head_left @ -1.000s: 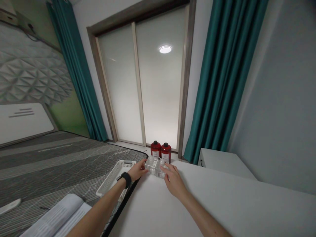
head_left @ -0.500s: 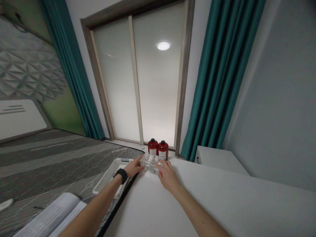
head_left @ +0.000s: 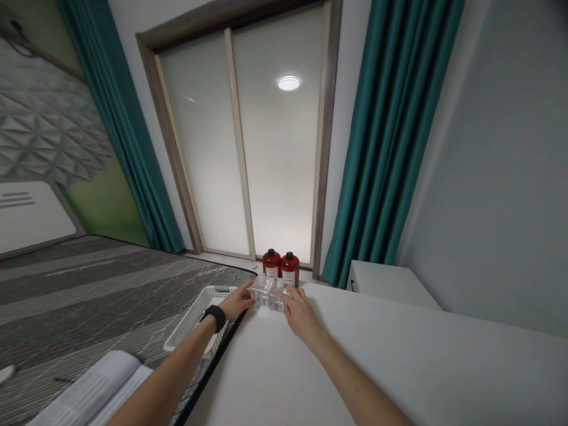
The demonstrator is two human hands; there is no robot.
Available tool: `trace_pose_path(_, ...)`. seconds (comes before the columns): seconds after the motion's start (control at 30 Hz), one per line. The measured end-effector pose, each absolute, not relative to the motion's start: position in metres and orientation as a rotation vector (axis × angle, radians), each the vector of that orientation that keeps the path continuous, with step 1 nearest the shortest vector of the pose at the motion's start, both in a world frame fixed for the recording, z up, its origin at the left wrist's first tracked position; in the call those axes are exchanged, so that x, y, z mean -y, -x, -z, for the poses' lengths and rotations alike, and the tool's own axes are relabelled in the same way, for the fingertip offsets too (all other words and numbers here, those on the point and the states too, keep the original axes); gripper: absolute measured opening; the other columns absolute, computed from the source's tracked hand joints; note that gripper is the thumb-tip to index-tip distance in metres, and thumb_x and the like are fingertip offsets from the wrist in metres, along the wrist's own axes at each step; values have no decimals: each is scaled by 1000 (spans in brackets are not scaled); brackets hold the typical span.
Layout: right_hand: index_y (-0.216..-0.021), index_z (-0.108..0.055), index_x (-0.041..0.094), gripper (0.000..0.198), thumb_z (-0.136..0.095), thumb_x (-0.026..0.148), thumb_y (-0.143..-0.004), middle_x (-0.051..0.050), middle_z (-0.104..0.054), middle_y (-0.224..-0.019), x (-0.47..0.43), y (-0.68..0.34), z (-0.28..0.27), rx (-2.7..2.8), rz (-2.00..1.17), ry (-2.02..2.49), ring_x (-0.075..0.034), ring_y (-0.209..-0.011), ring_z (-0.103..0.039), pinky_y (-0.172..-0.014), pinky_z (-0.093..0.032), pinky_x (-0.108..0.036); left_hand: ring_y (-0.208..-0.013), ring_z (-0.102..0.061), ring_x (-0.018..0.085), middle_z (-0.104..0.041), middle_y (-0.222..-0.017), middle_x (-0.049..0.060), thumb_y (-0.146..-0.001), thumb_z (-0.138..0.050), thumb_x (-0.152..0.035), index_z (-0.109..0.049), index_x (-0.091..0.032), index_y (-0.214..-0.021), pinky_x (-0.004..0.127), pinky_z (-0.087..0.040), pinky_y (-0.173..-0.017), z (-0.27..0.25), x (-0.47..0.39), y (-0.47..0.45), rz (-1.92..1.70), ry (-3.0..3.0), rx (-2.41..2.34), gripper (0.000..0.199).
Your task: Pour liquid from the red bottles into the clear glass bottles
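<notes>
A clear plastic container (head_left: 268,299) with what looks like two compartments stands at the far end of the white tabletop (head_left: 284,361). Small clear shapes show in its top, too blurred to name. From the left, my left hand (head_left: 237,300), with a black watch on the wrist, grips its side between thumb and fingers. My right hand (head_left: 302,315) closes on its right side, fingers over the near corner. Just behind the container, two red bottles (head_left: 271,263) with black caps and white labels stand side by side, their lower parts hidden.
Left of the tabletop, a white perforated basket (head_left: 183,327) rests on the grey striped bedding (head_left: 110,296). An open book (head_left: 95,387) lies closer. Beyond the tabletop are a white cabinet (head_left: 390,281), teal curtains (head_left: 390,136) and a frosted sliding door (head_left: 284,165).
The whole view has shifted slightly, so things sit a little farther left. Both hands keep their places on the clear container, and the bottles stand as before.
</notes>
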State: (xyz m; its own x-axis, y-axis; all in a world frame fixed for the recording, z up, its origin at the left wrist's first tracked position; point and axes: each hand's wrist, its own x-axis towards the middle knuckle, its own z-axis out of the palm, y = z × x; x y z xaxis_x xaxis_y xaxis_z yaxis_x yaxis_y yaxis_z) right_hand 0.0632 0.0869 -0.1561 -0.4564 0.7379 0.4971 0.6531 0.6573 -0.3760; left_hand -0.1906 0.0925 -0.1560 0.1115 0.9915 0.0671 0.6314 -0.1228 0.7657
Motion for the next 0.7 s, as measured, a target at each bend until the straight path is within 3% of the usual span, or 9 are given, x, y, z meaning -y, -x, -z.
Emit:
trace_pose_path(0.23, -130, -61, 30, 52, -49, 3, -87, -6, -59, -134, -86, -61, 162, 2223, -151, 1106, -26, -119, -54, -100, -49, -37, -73, -61, 20, -67, -80, 1, -76, -58, -24, -47, -14, -138, 32, -49, -74, 159, -90, 186, -874, -1882, -1616, 64)
trace_pose_path(0.37, -133, -59, 31, 56, -48, 1, -86, -5, -57, -138, -85, -61, 165, 2227, -140, 1118, -26, -121, -55, -101, -48, -37, -80, -64, 21, -69, -100, 9, -76, -60, -24, -42, -13, -142, 35, -51, -80, 158, -89, 181, -917, -1886, -1623, 69)
trace_pose_path(0.5, -132, -59, 30, 58, -45, -1, -86, -7, -57, -139, -85, -59, 167, 2230, -130, 1134, -27, -121, -56, -100, -49, -38, -110, -59, 28, -53, -136, 18, -81, -61, -32, -35, -15, -147, 40, -50, -89, 153, -90, 176, -1025, -1886, -1649, 73)
trace_pose_path(0.6, -132, -60, 29, 58, -45, -2, -85, -7, -58, -138, -86, -57, 169, 2224, -126, 1139, -27, -122, -56, -102, -47, -39, -121, -52, 31, -52, -139, 15, -80, -64, -36, -49, -18, -137, 38, -51, -88, 151, -90, 171, -1033, -1899, -1629, 62)
trace_pose_path(0.7, -132, -60, 29, 59, -46, -2, -84, -7, -58, -138, -86, -56, 171, 2211, -128, 1145, -27, -122, -56, -102, -47, -39, -114, -56, 30, -58, -132, 15, -80, -63, -36, -53, -16, -132, 37, -51, -86, 151, -90, 168, -1017, -1888, -1633, 57)
